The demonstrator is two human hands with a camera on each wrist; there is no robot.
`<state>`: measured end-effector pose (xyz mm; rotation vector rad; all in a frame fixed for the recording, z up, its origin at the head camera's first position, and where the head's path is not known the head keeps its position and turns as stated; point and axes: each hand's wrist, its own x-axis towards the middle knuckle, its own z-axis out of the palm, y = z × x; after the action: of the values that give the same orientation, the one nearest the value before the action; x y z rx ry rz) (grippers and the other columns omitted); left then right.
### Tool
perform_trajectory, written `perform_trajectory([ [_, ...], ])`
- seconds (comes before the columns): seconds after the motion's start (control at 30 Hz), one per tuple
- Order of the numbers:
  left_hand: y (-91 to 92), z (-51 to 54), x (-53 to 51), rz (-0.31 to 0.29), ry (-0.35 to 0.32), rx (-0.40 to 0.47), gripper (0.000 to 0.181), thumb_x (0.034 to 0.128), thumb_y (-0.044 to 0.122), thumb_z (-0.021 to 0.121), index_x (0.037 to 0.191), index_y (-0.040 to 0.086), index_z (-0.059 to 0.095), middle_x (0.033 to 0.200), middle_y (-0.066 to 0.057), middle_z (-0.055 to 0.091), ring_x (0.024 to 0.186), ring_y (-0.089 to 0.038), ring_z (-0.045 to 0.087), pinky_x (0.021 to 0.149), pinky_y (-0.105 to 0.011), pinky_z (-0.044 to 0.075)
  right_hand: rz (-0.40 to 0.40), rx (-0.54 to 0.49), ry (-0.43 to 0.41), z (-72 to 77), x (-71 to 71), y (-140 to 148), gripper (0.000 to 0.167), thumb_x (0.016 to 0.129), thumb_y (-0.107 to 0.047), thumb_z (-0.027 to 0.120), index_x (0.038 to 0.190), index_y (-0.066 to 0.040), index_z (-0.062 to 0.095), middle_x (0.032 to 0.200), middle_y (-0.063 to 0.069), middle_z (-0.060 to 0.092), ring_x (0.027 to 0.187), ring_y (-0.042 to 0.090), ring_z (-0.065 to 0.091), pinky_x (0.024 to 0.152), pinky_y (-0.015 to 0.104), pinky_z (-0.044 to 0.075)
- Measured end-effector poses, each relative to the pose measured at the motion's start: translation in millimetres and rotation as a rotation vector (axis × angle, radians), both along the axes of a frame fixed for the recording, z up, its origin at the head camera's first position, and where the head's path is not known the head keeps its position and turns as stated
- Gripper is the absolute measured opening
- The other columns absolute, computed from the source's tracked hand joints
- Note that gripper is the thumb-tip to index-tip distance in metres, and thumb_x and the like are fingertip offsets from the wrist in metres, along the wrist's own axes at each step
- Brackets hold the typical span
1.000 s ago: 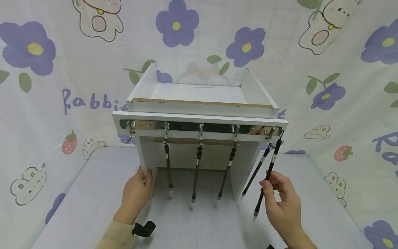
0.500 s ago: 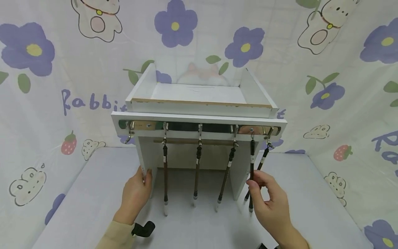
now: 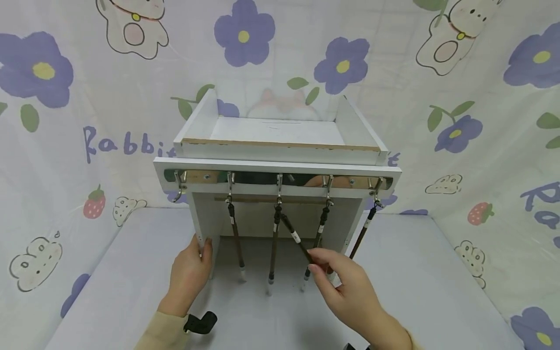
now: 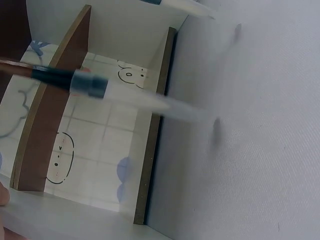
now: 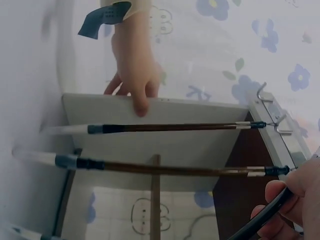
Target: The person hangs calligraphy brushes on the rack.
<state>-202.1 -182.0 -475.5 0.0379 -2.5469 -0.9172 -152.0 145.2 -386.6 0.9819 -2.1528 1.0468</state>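
Observation:
A white wooden rack (image 3: 280,165) carries a metal strip of hooks along its front. Several writing brushes hang tip down from it, among them a brown-handled brush (image 3: 274,248) at the middle hook and another brush (image 3: 362,236) at the far right hook. Between thumb and fingers my right hand (image 3: 345,287) pinches a black-handled brush (image 3: 295,236), its upper end leaning left near the middle brush; its lower part is hidden behind the hand. My left hand (image 3: 190,267) grips the rack's left side panel (image 5: 190,107), thumb inside and fingers outside.
The leftmost hook (image 3: 178,187) holds no brush. An open tray-like top (image 3: 275,131) forms the rack's upper part. A white table surface (image 3: 140,272) lies underneath, with a patterned cloth (image 3: 393,58) behind. Wrist straps show on the arms.
My right hand has moved left from the rack's right end, taking the black-handled brush with it; the brush now leans left. The leftmost hanging brush swings slightly. My left hand keeps its place.

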Motion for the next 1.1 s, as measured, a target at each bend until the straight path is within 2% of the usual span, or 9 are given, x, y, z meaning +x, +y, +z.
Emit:
perform_trajectory([
  [0.4, 0.2, 0.5, 0.7, 0.008, -0.011, -0.002, 0.032, 0.1026, 0.029, 0.045, 0.118, 0.003, 0.054, 0.099, -0.025, 0.068, 0.078, -0.038, 0.067, 0.059, -0.05, 0.049, 0.072, 0.002, 0.0, 0.9, -3.6, -22, 0.026, 0.089, -0.001, 0.066, 0.114, -0.007, 0.064, 0.096, -0.001, 0.067, 0.079, 0.008, 0.061, 0.069, 0.016, 0.048],
  [0.6, 0.6, 2.2, 1.1, 0.004, -0.015, 0.003, 0.032, 0.1028, 0.029, 0.044, 0.117, 0.002, 0.054, 0.099, -0.026, 0.068, 0.079, -0.039, 0.067, 0.06, -0.05, 0.05, 0.091, 0.031, -0.022, 0.0, -6.0, -35, 0.024, 0.093, -0.005, 0.064, 0.116, -0.009, 0.064, 0.094, -0.003, 0.065, 0.076, 0.006, 0.057, 0.064, 0.019, 0.048],
  [0.77, -0.9, 2.7, 1.3, 0.008, -0.005, -0.002, 0.032, 0.1028, 0.029, 0.044, 0.116, 0.001, 0.054, 0.099, -0.026, 0.068, 0.08, -0.04, 0.067, 0.061, -0.052, 0.05, 0.103, 0.028, -0.035, -2.6, -7.6, -47, 0.024, 0.094, -0.008, 0.064, 0.117, -0.011, 0.064, 0.095, -0.005, 0.065, 0.078, 0.006, 0.056, 0.066, 0.021, 0.049],
  [1.0, -1.8, -0.1, 2.0, -0.005, 0.005, -0.004, 0.033, 0.1027, 0.029, 0.045, 0.117, 0.001, 0.054, 0.099, -0.027, 0.068, 0.079, -0.039, 0.067, 0.06, -0.05, 0.05, 0.188, -0.029, -0.097, -5.8, -9.4, -62, 0.024, 0.095, -0.008, 0.062, 0.118, -0.01, 0.062, 0.095, -0.005, 0.065, 0.078, 0.005, 0.059, 0.068, 0.019, 0.049],
  [1.1, -1.4, -1.4, 0.7, -0.005, 0.001, 0.001, 0.033, 0.1026, 0.03, 0.045, 0.118, 0.002, 0.054, 0.101, -0.027, 0.067, 0.08, -0.038, 0.067, 0.061, -0.05, 0.051, 0.192, -0.032, -0.133, -4.9, -10.7, -67, 0.018, 0.096, -0.012, 0.061, 0.114, -0.012, 0.063, 0.094, -0.007, 0.064, 0.077, 0.004, 0.058, 0.067, 0.021, 0.049],
])
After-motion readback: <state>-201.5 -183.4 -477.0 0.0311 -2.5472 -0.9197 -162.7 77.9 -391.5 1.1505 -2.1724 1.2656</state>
